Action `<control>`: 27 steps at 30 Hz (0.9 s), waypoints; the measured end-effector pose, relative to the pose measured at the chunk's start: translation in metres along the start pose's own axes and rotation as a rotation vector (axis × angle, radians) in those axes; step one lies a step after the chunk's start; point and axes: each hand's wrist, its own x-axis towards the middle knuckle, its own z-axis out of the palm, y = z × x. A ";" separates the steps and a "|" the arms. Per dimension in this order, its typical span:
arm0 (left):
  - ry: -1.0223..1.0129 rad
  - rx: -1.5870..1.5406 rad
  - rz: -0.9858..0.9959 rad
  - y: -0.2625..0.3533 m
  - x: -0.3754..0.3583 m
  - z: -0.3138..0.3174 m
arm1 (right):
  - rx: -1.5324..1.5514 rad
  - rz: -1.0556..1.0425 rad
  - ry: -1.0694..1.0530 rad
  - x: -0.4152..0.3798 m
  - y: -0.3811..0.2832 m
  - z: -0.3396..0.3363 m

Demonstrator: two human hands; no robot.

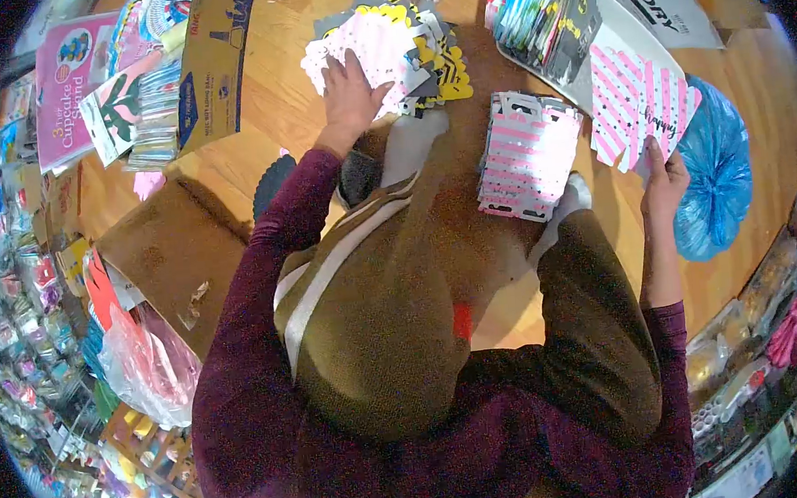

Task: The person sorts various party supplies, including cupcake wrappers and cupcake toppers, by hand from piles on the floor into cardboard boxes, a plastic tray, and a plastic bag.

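Observation:
My left hand (349,94) lies with spread fingers on a pile of pale pink scalloped cards (369,50), which rests over black and yellow cut-outs (448,67). Between thumb and fingers, my right hand (664,177) holds a pink-striped card with stars and the word "happy" (635,104). Part of that card overlaps a white tray (649,42). A neat stack of pink-striped cards (527,155) sits between my hands, near my foot.
Colourful packs (538,4) fill the tray. A blue plastic bag (715,168) lies right of my right hand. At upper left are a cardboard box (220,57) and a pink cupcake stand pack (68,97). A brown box (169,253) stands left of my legs.

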 end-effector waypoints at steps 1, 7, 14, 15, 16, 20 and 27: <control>0.004 0.041 0.031 -0.001 0.000 0.000 | 0.063 0.013 -0.009 0.001 0.003 0.000; -0.175 0.034 0.062 -0.002 0.001 -0.016 | 0.040 0.096 -0.049 0.001 0.006 -0.005; 0.195 -0.023 0.280 0.010 -0.004 -0.099 | 0.113 0.069 0.004 0.002 0.009 -0.005; 0.287 -0.048 0.383 0.014 0.001 -0.111 | 0.119 0.068 -0.003 0.003 0.008 -0.005; 0.285 -0.058 0.392 0.029 0.005 -0.126 | 0.126 0.067 -0.012 0.002 0.005 -0.003; 0.299 -0.182 0.614 0.083 0.011 -0.153 | 0.253 0.141 -0.035 0.005 -0.009 0.001; 0.317 -0.526 0.721 0.127 0.016 -0.119 | 0.366 0.166 -0.040 0.004 -0.041 0.016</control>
